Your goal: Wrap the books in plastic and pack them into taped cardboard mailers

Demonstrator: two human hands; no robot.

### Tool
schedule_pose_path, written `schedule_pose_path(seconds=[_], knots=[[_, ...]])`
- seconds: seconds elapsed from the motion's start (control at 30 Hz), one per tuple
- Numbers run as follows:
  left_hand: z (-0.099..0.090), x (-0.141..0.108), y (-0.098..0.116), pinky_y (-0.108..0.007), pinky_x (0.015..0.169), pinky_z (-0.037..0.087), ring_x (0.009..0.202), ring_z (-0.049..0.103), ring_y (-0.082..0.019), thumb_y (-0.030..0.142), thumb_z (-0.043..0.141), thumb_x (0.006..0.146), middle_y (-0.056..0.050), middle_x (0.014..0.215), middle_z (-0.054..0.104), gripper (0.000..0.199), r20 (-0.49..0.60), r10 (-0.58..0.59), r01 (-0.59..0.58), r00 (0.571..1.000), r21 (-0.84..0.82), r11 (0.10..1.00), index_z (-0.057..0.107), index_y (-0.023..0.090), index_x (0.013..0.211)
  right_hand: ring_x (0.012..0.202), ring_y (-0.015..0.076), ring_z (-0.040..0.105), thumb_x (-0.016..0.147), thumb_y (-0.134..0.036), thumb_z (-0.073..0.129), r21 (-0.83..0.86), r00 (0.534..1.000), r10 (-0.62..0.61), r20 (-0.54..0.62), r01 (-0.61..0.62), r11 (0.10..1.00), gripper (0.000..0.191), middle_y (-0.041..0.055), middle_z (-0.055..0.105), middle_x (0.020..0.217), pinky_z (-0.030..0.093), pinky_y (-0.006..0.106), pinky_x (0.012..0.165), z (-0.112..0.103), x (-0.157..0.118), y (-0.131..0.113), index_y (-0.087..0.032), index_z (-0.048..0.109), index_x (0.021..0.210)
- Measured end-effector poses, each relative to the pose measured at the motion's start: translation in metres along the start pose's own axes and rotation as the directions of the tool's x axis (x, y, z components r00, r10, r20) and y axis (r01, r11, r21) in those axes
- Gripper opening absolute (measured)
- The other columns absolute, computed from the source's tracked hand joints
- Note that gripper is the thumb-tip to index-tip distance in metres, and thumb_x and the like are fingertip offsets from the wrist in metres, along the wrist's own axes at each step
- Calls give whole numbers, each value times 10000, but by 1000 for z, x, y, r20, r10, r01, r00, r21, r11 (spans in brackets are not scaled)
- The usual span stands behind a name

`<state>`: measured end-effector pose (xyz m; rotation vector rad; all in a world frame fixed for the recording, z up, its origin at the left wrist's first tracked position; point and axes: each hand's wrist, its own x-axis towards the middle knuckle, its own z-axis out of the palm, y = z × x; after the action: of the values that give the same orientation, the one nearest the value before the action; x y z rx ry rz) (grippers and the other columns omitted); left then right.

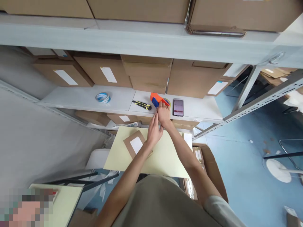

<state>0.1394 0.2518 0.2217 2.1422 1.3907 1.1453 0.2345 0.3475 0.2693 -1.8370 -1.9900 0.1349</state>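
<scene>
On the middle shelf lies an orange and blue tape dispenser [155, 98] with a roll of tape in it. My right hand [163, 113] is closed on its near end, partly hiding it. Just below and to the left, my left hand [154, 131] has its fingers stretched out and close together, the tips beside my right hand; nothing shows in it. Left of the dispenser is a black and yellow box cutter [142, 105]. A phone [178, 107] with a lit screen lies to the right. Under my arms, a flat brown carton [129, 145] with a white label rests on the pale yellow table [169, 154].
A blue and white tape roll [103, 98] sits on the shelf's left part. Cardboard boxes [187, 77] line the shelf's back. A shelf beam [132, 39] crosses above my hands. An open carton [211, 170] stands right of the table. A blurred-out person [26, 208] is at lower left.
</scene>
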Motion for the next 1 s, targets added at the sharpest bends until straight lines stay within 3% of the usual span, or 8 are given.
schedule_pose_path(seconds=[0.13,0.23,0.37,0.47,0.6,0.67,0.83,1.0], knots=[[6,-58,-29,-585,1308,420,1627,375,-379,327,693,948,-163,1775,337,988,65,-163,161,984,37,986,144,237,1764,1384,386,583,1039,-100,344,-54,1000,-22,-13,21,998,595,304,650,1405,375,583,1227,16,2,6,27,421,1616],[11,-118,-65,-564,1311,414,1625,386,-352,297,592,994,-187,1763,354,888,152,-291,282,944,79,956,149,196,1757,1563,357,407,1069,-138,315,-26,992,-102,-73,101,995,614,261,535,1588,266,595,1314,27,-27,8,-49,369,1674],[13,-197,-91,-611,1327,361,1648,328,-372,244,572,969,-217,1739,387,810,237,-455,429,859,153,890,273,152,1716,1668,330,236,1116,-250,272,180,991,-126,44,116,977,603,200,380,1734,241,596,1339,66,-111,23,-119,326,1702],[13,-233,-86,-594,1354,307,1681,233,-367,201,575,949,-228,1764,330,766,335,-497,457,801,195,868,359,129,1680,1620,377,334,1102,-270,294,318,952,29,305,-131,939,606,283,412,1692,300,619,1309,117,-191,47,-33,366,1656],[19,-246,-78,-615,1375,218,1708,87,-364,176,598,926,-198,1821,180,804,384,-517,449,764,258,855,344,139,1688,1537,420,463,1028,-209,375,319,745,159,648,-455,831,621,349,493,1610,371,658,1261,179,-280,66,54,418,1589],[19,-244,-76,-608,1382,195,1709,67,-373,186,617,918,-193,1829,146,824,405,-534,456,742,279,845,336,133,1690,1538,381,479,1008,-184,380,351,702,126,701,-494,796,634,309,504,1628,370,619,1286,195,-299,66,35,415,1602],[16,-240,-71,-587,1381,214,1708,83,-385,220,670,895,-174,1831,155,857,433,-543,457,720,294,840,351,124,1685,1530,279,507,915,-62,399,448,713,16,701,-458,768,696,213,535,1644,382,467,1315,220,-284,58,-3,436,1608],[15,-222,-69,-608,1348,267,1665,216,-475,312,767,870,-210,1787,285,798,448,-583,471,678,345,812,503,103,1594,1349,308,656,889,-74,519,440,636,-16,771,-515,736,640,150,694,1480,490,488,1216,242,-250,58,-111,558,1527]])
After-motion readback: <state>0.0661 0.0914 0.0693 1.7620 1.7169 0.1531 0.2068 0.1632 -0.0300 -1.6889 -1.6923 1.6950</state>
